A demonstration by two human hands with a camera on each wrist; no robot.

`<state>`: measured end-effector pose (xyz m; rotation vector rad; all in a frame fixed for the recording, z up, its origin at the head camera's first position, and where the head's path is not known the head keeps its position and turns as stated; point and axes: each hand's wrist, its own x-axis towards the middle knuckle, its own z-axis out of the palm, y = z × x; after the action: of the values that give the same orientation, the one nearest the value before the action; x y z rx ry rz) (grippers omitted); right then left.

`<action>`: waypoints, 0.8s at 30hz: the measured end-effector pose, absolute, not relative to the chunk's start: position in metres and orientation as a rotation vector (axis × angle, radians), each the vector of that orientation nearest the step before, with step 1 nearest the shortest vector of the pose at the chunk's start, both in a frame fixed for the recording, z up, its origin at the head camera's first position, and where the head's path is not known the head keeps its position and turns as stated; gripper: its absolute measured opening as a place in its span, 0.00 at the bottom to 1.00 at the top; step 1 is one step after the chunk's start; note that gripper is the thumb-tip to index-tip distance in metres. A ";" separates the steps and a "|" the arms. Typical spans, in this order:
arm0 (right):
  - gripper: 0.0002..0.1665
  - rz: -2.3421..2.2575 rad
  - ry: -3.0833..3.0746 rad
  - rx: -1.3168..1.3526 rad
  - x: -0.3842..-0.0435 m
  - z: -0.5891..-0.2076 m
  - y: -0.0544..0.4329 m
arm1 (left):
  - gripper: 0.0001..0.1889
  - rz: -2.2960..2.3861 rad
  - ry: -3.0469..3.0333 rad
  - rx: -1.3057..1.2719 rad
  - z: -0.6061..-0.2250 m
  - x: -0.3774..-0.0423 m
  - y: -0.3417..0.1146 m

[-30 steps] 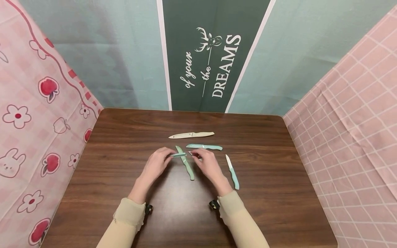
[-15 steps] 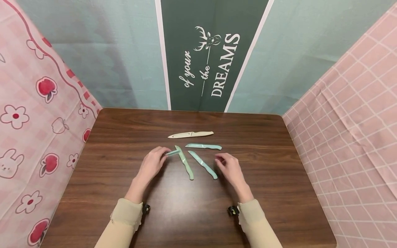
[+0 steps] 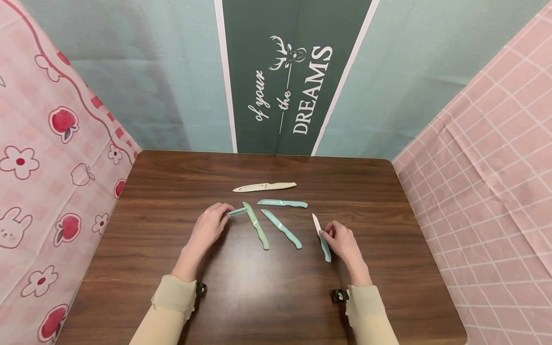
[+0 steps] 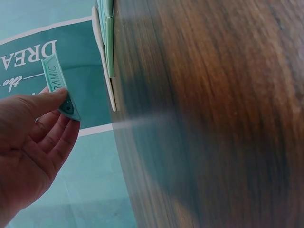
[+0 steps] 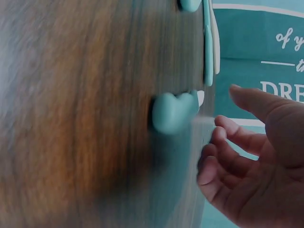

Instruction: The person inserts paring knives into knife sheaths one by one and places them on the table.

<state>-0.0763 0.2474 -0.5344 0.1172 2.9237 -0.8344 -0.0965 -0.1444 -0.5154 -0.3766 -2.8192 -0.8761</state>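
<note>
Between its thumb and fingers, my left hand (image 3: 207,227) pinches a teal blade sheath (image 4: 56,76) with raised lettering, held up off the table in the left wrist view. A ceramic paring knife with a bare white blade (image 3: 316,223) and a teal handle (image 3: 325,250) lies at the right. My right hand (image 3: 346,243) is over that knife, fingertips overlapping the front of the handle in the head view. In the right wrist view its thumb and fingers stand apart, nothing between them. Left of it lie a sheathed teal knife (image 3: 282,230) and a sheathed green knife (image 3: 257,230).
Farther back, another sheathed blue-teal knife (image 3: 293,204) lies crosswise, with a cream sheathed knife (image 3: 280,186) behind it. All rest on the dark wooden table (image 3: 172,182). Cloth hangings surround the table: a printed green one behind, pink ones at both sides.
My right hand has let go of the now sheathed teal knife, laid beside the green one, and moved right to the bare-bladed knife. My left hand, still pinching the sheath, has shifted slightly left.
</note>
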 end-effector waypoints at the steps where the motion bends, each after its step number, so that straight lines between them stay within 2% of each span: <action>1: 0.15 -0.818 2.897 0.127 -0.076 -0.535 0.248 | 0.08 -0.877 -2.823 -0.374 -0.516 -0.096 -0.145; 11: 0.20 -0.686 2.806 0.066 -0.076 -0.540 0.250 | 0.07 -0.876 -2.837 -0.371 -0.516 -0.096 -0.147; 24: 0.16 -0.614 2.801 0.035 -0.076 -0.539 0.246 | 0.07 -0.878 -2.865 -0.358 -0.519 -0.094 -0.150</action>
<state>-0.0761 0.2462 -0.5391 0.0346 2.8013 -0.6137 -0.0936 -0.1499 -0.5189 -0.3580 -2.8648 -0.8777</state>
